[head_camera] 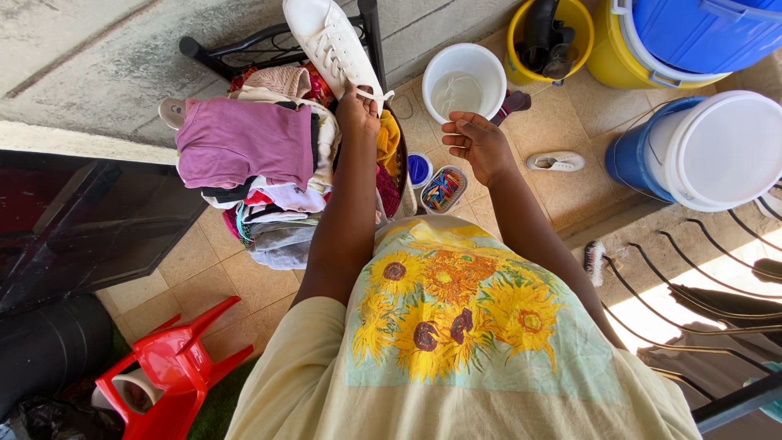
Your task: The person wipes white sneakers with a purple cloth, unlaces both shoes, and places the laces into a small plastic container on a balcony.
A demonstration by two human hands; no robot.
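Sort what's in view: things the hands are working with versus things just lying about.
In hand:
left hand holding white shoe
right hand, open, over white bucket

Lying about:
laundry pile
peg basket
second shoe
red chair
blue barrel

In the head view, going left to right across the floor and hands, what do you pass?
Red plastic chair → pile of clothes → left hand holding white sneaker → white bucket above right hand → second white shoe → blue drum with white lid.
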